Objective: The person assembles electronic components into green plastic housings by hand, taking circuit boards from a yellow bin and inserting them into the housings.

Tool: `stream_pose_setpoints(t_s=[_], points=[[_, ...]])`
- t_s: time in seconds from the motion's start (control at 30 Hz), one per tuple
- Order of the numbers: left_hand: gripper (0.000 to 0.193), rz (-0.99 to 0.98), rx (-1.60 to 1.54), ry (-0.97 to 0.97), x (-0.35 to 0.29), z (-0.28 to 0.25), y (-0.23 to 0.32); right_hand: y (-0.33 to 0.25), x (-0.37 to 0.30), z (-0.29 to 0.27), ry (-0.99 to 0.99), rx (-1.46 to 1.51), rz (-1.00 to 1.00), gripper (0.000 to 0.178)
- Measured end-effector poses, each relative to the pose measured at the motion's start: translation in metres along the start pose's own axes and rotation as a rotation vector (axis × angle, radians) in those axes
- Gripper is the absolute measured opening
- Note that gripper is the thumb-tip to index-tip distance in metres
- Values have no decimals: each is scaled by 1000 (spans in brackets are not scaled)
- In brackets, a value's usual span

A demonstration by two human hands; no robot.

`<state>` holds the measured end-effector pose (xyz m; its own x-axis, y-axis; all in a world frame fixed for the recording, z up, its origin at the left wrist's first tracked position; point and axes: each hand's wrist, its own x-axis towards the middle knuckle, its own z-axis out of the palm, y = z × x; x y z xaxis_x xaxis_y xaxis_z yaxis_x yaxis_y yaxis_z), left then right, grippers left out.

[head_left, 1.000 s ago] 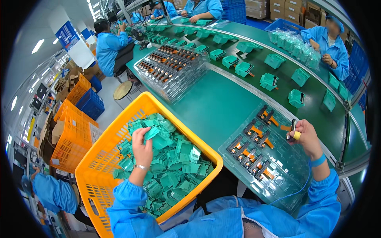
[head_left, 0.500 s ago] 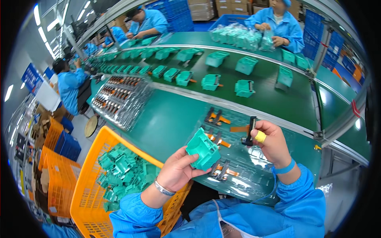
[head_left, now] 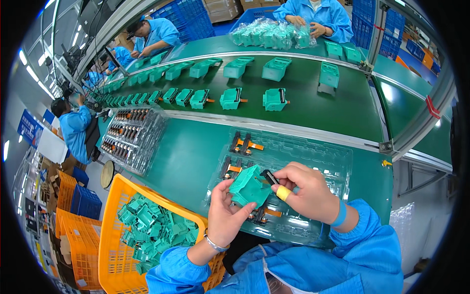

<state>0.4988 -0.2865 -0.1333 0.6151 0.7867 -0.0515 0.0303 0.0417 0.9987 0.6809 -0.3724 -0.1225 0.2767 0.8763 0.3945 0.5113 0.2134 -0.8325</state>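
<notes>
My left hand grips a green plastic housing from below, just over the near edge of a clear blister tray. My right hand, with a yellow band on one finger, pinches a small black part against the top right of the housing. A few black and orange parts lie in the tray's far pockets. An orange crate full of green housings stands at my lower left.
A second clear tray of dark parts lies at the left on the green bench. Rows of green housings ride the conveyor belt beyond. People in blue coats work at the far side and at the left. Orange and blue crates stand on the floor at left.
My left hand has lifted a green housing out of the orange crate and brought it over the clear tray. My right hand has moved the black part in against it.
</notes>
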Motion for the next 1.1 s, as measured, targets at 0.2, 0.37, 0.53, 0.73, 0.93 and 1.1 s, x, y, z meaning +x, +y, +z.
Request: stream_pose_setpoints(t_s=[0.2, 0.37, 0.53, 0.73, 0.93, 1.1], points=[[63, -17, 33, -30, -3, 2, 0, 6, 1, 4, -31, -33, -3, 16], [62, -45, -13, -30, -7, 3, 5, 23, 2, 8, -92, 156, 129, 14], [61, 17, -89, -50, -6, 0, 3, 36, 5, 6, -235, 408, 382, 16], [62, 73, 9, -55, -11, 1, 3, 34, 4, 9, -233, 484, 315, 19], [63, 52, -27, -66, -15, 5, 4, 33, 5, 3, -331, 410, 377, 17], [65, 87, -36, -97, -16, 4, 1, 27, -1, 3, -237, 344, 280, 17]])
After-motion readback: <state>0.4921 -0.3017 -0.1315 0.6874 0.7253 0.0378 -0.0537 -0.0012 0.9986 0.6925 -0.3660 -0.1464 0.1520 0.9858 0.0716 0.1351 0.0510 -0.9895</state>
